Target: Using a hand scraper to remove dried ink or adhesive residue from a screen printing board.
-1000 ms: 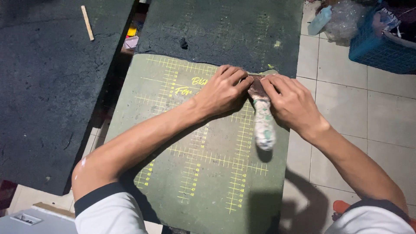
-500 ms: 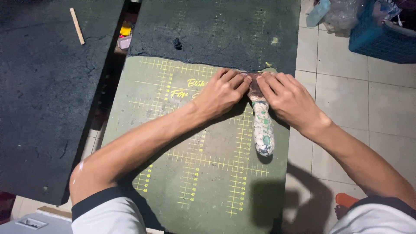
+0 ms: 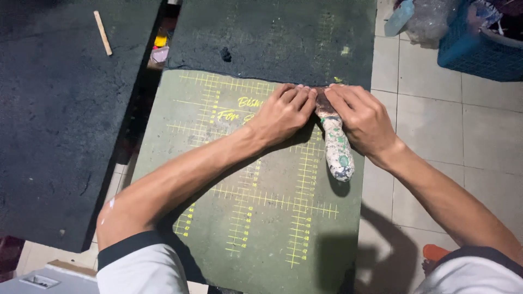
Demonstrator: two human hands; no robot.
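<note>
Head view: left hand (image 3: 283,111) and right hand (image 3: 362,117) lie flat, fingers together, pressing the blade end of a scraper (image 3: 333,139) onto the green mat (image 3: 245,218). Paint-spattered handle sticks out between the wrists, toward the person. Mat sits on the worktop, its far edge meeting a dark sheet (image 3: 272,38). Wooden stick (image 3: 102,32) far left. Blue basket (image 3: 479,49) on the tiled floor (image 3: 436,125), right.

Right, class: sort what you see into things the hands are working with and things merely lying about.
In use: left hand; right hand; paint-spattered tool handle; green gridded cutting mat.

Lying about: thin wooden stick; blue plastic basket; clear plastic bag; dark felt-like sheet.
</note>
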